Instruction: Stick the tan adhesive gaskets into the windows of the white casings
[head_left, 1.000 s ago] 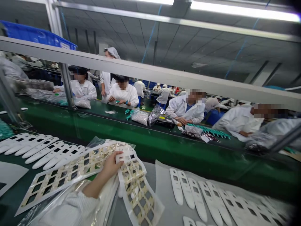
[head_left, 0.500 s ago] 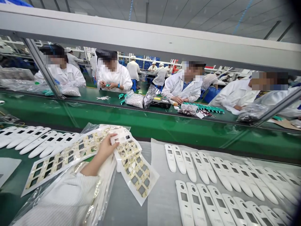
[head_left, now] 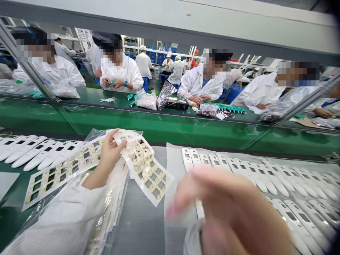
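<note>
My left hand (head_left: 110,156) is closed on the top end of a sheet of die-cut stickers (head_left: 145,166), pale yellow square frames on white backing. The sheet hangs down to the right from my fingers. Beneath that wrist lies a second sticker sheet (head_left: 62,170), on top of a clear plastic bag (head_left: 106,209). Large and blurred in front, my right hand (head_left: 228,209) hovers above the rows of white plastic housings (head_left: 265,166), hiding several of them. Motion smears its fingers, so I cannot make out whether they hold anything.
More white housings (head_left: 45,150) lie in a row at the left. A green conveyor belt (head_left: 159,125) runs behind the bench, under a white overhead beam (head_left: 186,21). Beyond it, co-workers in white coats (head_left: 124,74) sit beside bagged parts (head_left: 146,101).
My right hand has come into view at the lower right. The view has tilted down a little, and my left hand still holds the sticker sheet.
</note>
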{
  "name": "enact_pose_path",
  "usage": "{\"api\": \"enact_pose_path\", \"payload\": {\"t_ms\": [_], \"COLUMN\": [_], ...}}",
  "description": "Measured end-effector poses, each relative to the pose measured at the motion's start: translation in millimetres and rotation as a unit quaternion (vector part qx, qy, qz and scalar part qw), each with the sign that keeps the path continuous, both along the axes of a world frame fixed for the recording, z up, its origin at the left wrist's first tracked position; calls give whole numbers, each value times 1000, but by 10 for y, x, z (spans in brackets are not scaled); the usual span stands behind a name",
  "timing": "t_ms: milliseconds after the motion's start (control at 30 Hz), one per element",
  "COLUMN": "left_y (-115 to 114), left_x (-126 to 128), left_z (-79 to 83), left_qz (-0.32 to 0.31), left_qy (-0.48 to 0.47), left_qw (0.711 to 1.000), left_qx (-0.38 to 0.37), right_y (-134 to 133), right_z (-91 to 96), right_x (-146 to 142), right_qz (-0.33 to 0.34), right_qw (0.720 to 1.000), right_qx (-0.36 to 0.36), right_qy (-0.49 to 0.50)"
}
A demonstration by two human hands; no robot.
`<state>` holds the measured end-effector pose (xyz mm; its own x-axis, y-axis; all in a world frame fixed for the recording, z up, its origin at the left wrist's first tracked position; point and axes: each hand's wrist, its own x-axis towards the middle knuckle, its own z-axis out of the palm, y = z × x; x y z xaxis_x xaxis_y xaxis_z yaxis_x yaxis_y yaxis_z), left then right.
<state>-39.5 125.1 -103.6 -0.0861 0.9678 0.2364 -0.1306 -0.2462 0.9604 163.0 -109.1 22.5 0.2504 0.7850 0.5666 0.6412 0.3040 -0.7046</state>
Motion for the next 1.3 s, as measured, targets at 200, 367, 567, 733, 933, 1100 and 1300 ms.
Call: {"api": "enact_pose_path", "payload": {"t_ms": [200, 367, 567, 733, 933, 1100, 1300], "left_y": [-258, -481, -632, -727, -964, -979, -858], "left_x": [158, 241, 143, 125, 191, 214, 162], "left_z": [592, 827, 900, 947, 1037, 1072, 1038], "left_qz": [-56, -136, -153, -100, -329, -244, -223], "left_qy": [-21, -12, 67, 152, 7, 52, -60], "left_qw": [998, 989, 982, 978, 942, 962, 972], "left_qx": [37, 55, 92, 105, 65, 107, -47], "right_y": [1177, 1459, 1440, 1024, 667, 749, 654], "right_z": [-483, -1067, -965, -352, -64, -184, -62], "right_x": [743, 1000, 1104, 672, -297, -471, -213], "right_qz": [-160, -184, -195, -204, 143, 146, 29], "right_qw": [907, 864, 914, 975, 986, 967, 977], "right_qx": [-369, -447, -336, -80, 62, 22, 104], "right_qy": [-128, -143, -113, -36, -59, -209, -186]}}
